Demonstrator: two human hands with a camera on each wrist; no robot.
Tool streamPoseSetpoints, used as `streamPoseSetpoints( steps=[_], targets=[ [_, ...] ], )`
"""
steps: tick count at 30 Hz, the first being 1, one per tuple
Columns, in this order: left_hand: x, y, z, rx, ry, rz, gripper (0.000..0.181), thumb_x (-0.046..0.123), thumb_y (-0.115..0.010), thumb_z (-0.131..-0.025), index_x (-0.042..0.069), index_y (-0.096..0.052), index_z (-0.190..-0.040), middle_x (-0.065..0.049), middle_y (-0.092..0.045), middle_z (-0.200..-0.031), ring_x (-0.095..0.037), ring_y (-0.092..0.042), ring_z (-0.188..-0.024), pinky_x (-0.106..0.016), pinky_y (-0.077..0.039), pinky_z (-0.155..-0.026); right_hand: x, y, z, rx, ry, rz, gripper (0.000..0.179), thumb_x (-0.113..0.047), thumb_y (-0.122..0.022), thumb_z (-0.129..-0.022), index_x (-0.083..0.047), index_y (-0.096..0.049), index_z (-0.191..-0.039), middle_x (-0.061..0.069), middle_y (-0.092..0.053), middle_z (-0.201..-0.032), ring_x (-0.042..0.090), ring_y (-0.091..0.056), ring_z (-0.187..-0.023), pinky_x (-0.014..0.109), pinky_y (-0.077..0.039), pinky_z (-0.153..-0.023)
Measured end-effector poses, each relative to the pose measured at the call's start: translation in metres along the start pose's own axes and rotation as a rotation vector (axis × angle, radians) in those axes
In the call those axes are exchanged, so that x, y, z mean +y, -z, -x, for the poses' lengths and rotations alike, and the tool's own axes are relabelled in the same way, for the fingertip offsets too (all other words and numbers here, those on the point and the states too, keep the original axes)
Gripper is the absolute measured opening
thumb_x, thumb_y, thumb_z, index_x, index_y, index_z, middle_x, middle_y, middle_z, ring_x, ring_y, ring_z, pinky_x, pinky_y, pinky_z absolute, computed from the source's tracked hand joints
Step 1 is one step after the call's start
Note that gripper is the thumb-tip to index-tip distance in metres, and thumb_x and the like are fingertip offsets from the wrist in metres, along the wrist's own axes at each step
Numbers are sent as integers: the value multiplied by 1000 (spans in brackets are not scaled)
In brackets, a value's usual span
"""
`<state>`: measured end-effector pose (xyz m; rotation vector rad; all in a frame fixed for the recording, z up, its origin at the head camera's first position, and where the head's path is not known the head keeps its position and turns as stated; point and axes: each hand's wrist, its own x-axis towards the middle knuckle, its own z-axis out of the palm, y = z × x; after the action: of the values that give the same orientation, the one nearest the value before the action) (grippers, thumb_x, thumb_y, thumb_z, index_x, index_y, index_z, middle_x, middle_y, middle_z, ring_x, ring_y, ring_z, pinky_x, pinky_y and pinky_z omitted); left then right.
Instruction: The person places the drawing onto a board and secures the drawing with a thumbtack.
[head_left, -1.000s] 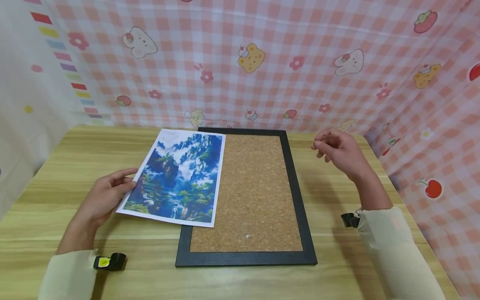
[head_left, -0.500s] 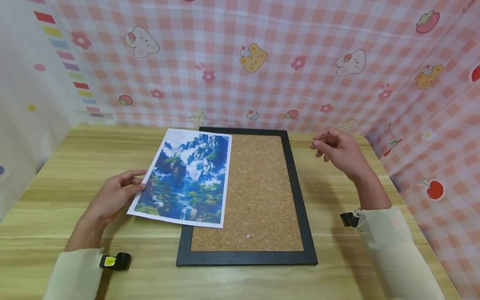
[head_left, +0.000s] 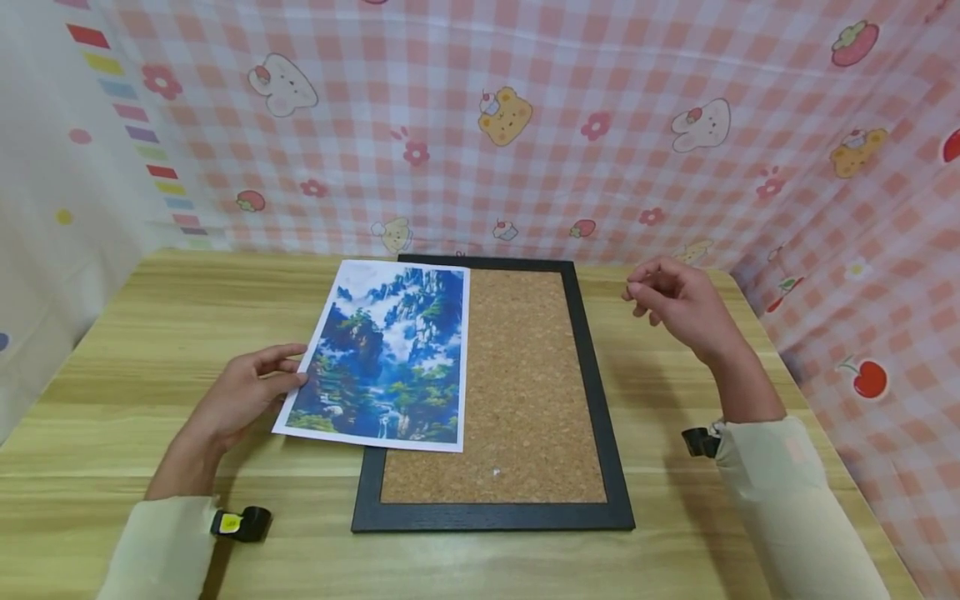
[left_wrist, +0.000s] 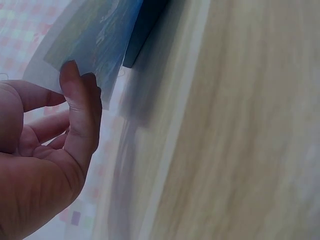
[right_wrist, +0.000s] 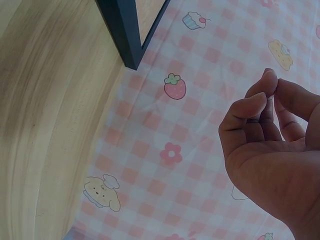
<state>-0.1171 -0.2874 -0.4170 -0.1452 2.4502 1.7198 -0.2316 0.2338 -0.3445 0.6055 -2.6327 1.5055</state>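
Observation:
My left hand pinches the left edge of a printed landscape picture with a white border. In the left wrist view the thumb and fingers grip the sheet near its corner, and the paper bends slightly. The picture slants over the left part of a black-framed cork board, hiding most of its left side. My right hand is raised to the right of the board. Its fingers are curled with the fingertips meeting the thumb; nothing shows between them in the right wrist view.
A small whitish spot shows on the cork near the lower frame. The board lies on a wooden table. A pink checked cloth rises behind the table and along its right side.
My left hand has carried the picture to the right, so it overlaps more of the cork board. The right hand and the board have stayed in place.

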Motion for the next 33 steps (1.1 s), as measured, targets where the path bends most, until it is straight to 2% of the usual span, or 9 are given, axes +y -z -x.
streamPoseSetpoints(
  steps=[5, 13, 26, 33],
  targets=[
    [2, -3, 1, 3, 1, -30, 55, 8, -58, -103, -6, -38, -152, -23, -54, -120, -13, -65, -89, -31, -58, -72, -1, -1, -1, -5, 3, -7, 18, -11, -57, -105, 4, -61, -114, -9, -69, -92, 17, -64, -77, 25, -51, -62],
    [2, -11, -2, -6, -5, -44, 57, 10, -62, -101, -6, -40, -152, -24, -56, -120, -17, -65, -89, -30, -58, -72, 2, -1, 1, -11, -6, -9, 18, -12, -56, -105, 3, -61, -114, 1, -71, -97, 17, -63, -78, 26, -51, -62],
    [5, -19, -3, -43, 3, -21, 57, 9, -62, -101, -6, -40, -151, -24, -57, -120, -19, -65, -91, -33, -60, -72, -1, -2, -1, -16, -4, -1, 22, -14, -57, -105, 4, -61, -115, -10, -70, -92, 17, -63, -78, 26, -51, -63],
    [9, -23, -4, -53, -3, -35, 56, 8, -61, -101, -6, -40, -152, -24, -57, -119, -22, -64, -93, -35, -61, -71, -2, -5, -2, -12, 19, -27, 22, -12, -56, -105, 5, -62, -117, -3, -71, -96, 13, -63, -78, 25, -52, -63]
  ],
)
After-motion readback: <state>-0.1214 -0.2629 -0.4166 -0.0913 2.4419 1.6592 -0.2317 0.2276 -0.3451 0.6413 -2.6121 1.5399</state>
